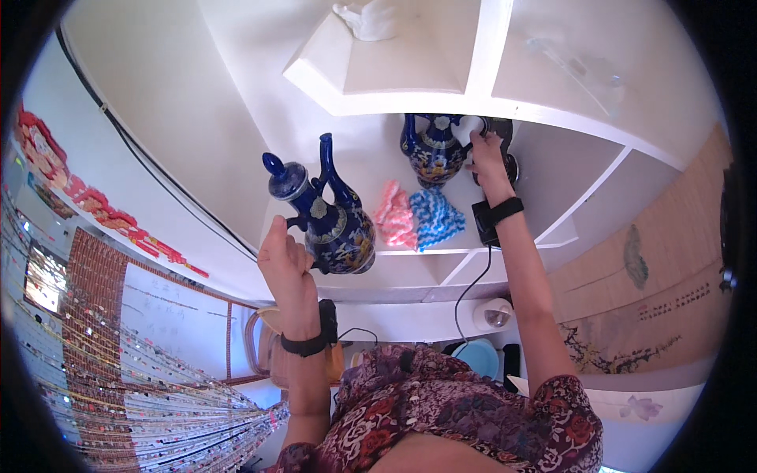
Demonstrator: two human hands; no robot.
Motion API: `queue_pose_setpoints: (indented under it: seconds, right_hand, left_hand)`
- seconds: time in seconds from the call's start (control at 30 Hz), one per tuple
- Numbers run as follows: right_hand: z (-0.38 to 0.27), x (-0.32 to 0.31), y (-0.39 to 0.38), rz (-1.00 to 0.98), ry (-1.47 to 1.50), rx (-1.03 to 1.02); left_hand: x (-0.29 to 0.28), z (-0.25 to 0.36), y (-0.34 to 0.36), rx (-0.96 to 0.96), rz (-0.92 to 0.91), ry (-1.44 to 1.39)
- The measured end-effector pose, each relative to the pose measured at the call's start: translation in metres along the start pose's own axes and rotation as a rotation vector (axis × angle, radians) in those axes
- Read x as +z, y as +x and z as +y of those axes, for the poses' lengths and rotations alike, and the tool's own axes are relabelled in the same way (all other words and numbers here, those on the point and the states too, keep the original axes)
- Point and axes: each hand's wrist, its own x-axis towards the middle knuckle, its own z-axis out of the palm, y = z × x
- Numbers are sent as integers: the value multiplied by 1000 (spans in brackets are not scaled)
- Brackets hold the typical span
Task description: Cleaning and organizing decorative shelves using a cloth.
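My left hand (285, 256) is closed round the handle of a dark blue ewer (341, 235) with a floral pattern, a long spout and a knobbed lid. This ewer is tilted and sits in front of the shelf. A matching blue ewer (436, 151) stands inside the shelf compartment, its top hidden behind the board above. My right hand (489, 162) has its fingers closed at that ewer's handle. Between the two ewers lie a pink-and-white knitted cloth (396, 217) and a blue-and-white knitted cloth (438, 219), side by side on the shelf.
White shelf boards (418, 105) frame the compartment, with a white figurine (367, 20) above. Dark round items (511, 167) stand behind my right hand. A bead curtain (158, 394) hangs at the left. Below are a light-blue basin (479, 359) and a white rounded device (494, 314).
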Motion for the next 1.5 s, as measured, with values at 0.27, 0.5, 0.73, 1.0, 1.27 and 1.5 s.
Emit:
queue_pose_setpoints:
  seconds: [0.27, 0.5, 0.73, 1.0, 1.27, 1.5]
  right_hand:
    - [56, 24, -125, -279, -570, -945]
    - [88, 38, -142, -530, -966, -1023]
    - [85, 36, -133, -377, -692, -948]
    - [7, 54, -191, -434, -145, -946]
    - [61, 71, -236, -404, -360, -1307]
    - [69, 66, -225, -302, -171, -1170]
  left_hand:
    - [-10, 4, 4, -42, 10, -38]
    - [-14, 5, 5, -143, -45, -137]
    - [-4, 11, -5, -112, -2, -110]
    - [5, 0, -24, -17, -28, -11]
    - [7, -1, -25, 27, -14, 31]
    - [-1, 0, -19, -161, 20, -179]
